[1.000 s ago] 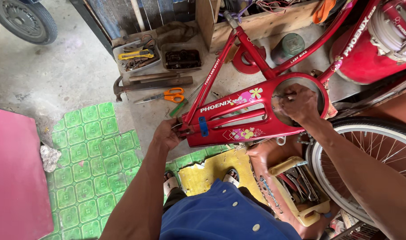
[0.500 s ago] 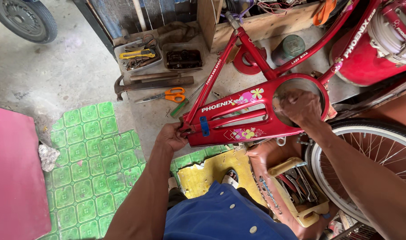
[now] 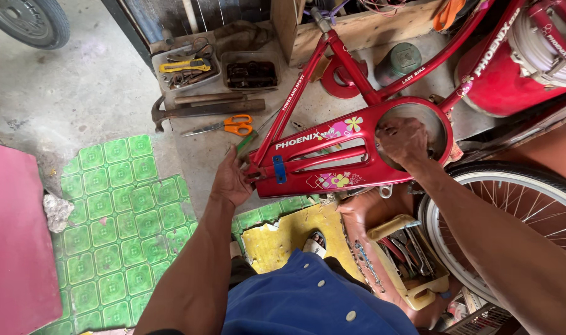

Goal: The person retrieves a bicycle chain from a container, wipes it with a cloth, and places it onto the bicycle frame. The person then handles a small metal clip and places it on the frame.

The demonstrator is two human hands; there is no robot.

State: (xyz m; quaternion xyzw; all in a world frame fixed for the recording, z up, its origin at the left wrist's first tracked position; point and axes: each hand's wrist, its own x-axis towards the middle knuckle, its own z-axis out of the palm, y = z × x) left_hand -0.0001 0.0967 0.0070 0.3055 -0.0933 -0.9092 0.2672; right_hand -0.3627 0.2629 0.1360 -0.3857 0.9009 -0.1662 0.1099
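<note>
Concrete floor [image 3: 97, 93]: two hands' fingers grip one red chain guard [image 3: 332, 167]; one scissors [image 3: 227, 126].

Bare concrete floor [image 3: 90, 93] open at upper left, scissors [image 3: 230, 126], hammer [image 3: 196, 110] and trays [image 3: 187, 69] crowding beside red frame [image 3: 332, 162], wheel [image 3: 512, 217] blocking right.

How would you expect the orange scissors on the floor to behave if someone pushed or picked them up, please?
The scissors lie flat on bare concrete, so they would likely slide and scrape, not roll. The metal blades look stiff, and the pair probably light. They lie partly open, so the blades may swing on the pivot when lifted by one orange handle.
</note>
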